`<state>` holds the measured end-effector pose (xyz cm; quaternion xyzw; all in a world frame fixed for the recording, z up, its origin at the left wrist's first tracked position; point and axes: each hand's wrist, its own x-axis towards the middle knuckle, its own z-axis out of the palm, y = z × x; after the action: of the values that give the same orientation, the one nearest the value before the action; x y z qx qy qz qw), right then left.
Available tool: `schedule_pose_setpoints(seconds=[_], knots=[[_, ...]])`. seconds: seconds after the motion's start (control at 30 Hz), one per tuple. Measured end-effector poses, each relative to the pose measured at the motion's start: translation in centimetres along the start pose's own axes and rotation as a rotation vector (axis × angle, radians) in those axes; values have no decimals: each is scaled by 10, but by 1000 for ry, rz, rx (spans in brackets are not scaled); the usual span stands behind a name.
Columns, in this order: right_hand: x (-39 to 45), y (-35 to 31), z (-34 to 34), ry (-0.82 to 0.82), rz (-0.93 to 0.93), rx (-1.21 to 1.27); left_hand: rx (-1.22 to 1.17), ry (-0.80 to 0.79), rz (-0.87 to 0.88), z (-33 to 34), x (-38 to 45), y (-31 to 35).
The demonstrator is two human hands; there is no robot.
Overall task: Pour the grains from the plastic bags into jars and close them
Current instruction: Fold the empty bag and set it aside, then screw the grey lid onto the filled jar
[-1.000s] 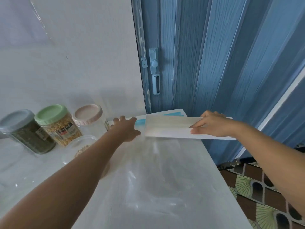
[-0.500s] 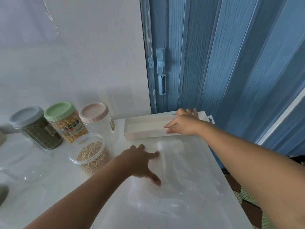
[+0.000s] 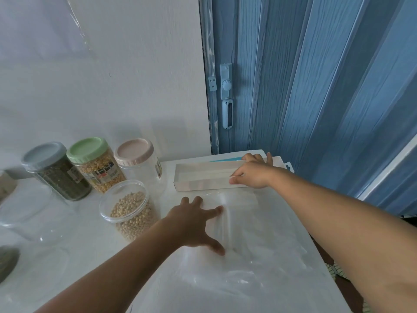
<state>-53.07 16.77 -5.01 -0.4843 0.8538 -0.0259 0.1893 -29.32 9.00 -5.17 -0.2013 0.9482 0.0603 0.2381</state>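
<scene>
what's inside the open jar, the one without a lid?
The open jar holds pale round grains, filling it partway. No lid on it. The left forearm covers its lower front edge, so the base there can't be seen.

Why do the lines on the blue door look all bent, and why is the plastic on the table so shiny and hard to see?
Head view: its wide lens bows the blue door panels toward the edges. Head view: the clear plastic sheet catches light as white glare, and streaks look smeared beside the left hand. Head view: jars cast soft shadows on the wall.
</scene>
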Motion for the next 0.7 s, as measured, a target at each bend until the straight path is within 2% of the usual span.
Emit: schedule_pose_setpoints(seconds=[0.2,0.37,0.5,0.7], knots=[[-3,0,5,63,-33,-25,26,19,4,-1,-3,1],[-16,-27,4,326,-176,9,-76,103,22,-8,-23,2],[-28,-75,-2,454,-301,131,-193,309,55,-25,-67,-12],[-54,-181,1,430,-535,347,-206,704,-73,-38,-156,-83]])
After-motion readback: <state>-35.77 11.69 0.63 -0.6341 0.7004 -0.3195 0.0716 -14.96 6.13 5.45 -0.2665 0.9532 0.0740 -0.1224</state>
